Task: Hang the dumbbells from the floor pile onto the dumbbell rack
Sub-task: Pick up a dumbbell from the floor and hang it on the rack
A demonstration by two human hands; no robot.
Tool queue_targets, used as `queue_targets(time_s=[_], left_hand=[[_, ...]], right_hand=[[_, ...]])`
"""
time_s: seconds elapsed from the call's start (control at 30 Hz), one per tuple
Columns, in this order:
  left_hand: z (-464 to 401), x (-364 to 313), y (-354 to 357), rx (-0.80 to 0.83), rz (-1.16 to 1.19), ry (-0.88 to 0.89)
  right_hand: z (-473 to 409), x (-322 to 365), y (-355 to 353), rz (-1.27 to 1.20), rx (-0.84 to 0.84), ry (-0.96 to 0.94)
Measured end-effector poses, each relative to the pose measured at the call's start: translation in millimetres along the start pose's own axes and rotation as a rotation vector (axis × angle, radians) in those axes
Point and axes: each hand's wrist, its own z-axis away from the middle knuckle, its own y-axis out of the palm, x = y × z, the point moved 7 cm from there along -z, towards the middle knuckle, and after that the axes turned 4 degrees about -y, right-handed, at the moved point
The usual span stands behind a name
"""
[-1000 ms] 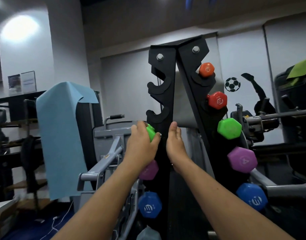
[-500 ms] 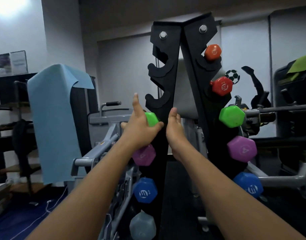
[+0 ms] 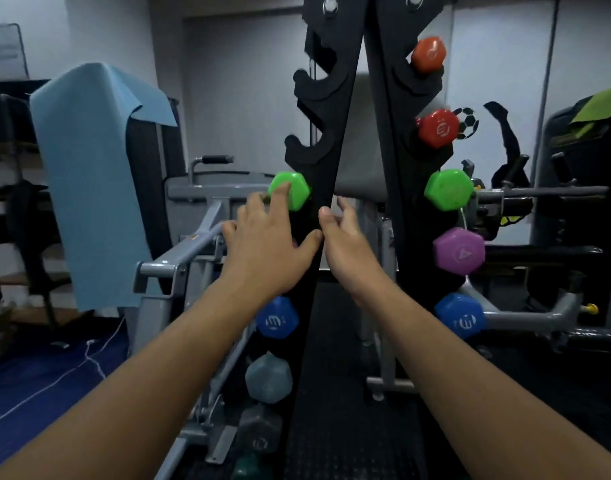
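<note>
I see the left hand (image 3: pixel 269 240), fingers loosely spread, one fingertip touching the green dumbbell (image 3: pixel 290 190) at its 12 o'clock. Right hand (image 3: pixel 349 244) is relaxed, gripping nothing, beside the black rack upright (image 3: pixel 331 150).

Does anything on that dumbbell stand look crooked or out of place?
Nothing looks crooked or damaged. The only unevenness: the rack has two empty hooks at upper left, while the upper right hooks hold orange and red dumbbells. The left hand touches the green dumbbell, which sits on its hook.

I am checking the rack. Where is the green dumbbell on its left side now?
The green dumbbell sits on the dumbbell rack's left upright, below two free hooks, with the left hand's fingers touching it.
</note>
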Motion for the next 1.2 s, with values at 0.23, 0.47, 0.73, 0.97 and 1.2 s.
queue_targets(time_s=[0.23,0.47,0.73,0.97,1.2], left_hand=[[159,19,33,0.129,0.289,0.043],[389,85,178,0.922,0.206,-0.338],[584,119,272,1.579,-0.049,-0.558],[658,158,332,1.641,-0.105,-0.573],[706,169,368,1.705,-0.141,-0.587]], right_hand=[[129,-67,-6,0.232,0.092,0.157],[284,-210,0,0.395,0.322,0.637],[434,-357,24,0.671,0.981,1.067],[522,-449,40,0.619,1.061,1.181],[568,-503,30,0.721,1.071,1.197]])
